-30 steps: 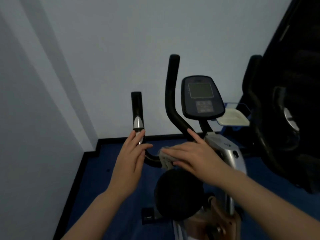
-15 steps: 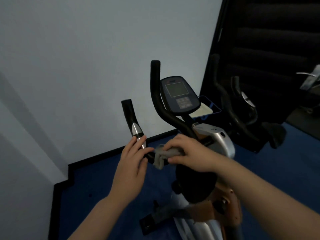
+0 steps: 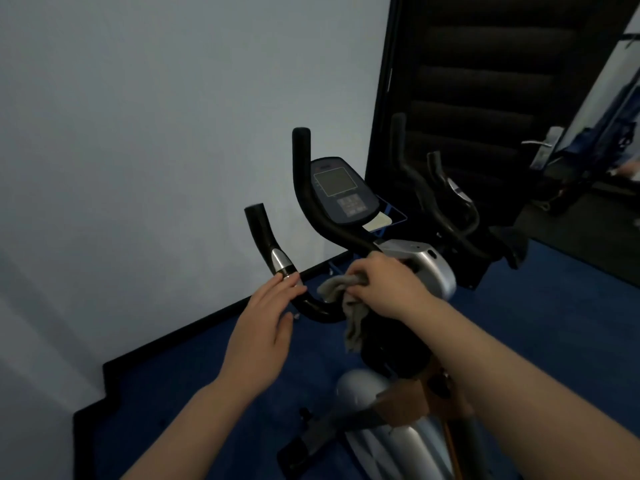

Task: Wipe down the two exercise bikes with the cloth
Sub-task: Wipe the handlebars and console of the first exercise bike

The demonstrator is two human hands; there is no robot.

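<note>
Head view: a dark blue carpeted floor (image 3: 540,327) meets a pale grey wall (image 3: 156,133) along a black skirting board (image 3: 194,330); to the right stands a black ribbed panel (image 3: 485,81). The silver-and-black exercise bike (image 3: 426,268) stands in the corner, its dark console with a grey screen (image 3: 341,194) above the curved black handlebar (image 3: 311,306). A second, black exercise bike (image 3: 446,209) stands just behind it. The right hand (image 3: 388,289) grips the crumpled grey cloth (image 3: 346,303) on the handlebar's middle, a tail hanging down. The left hand (image 3: 266,323) rests with fingers straight against the handlebar's left bend. Compared with half a second ago, the cloth now droops lower, and the camera has swung right.
</note>
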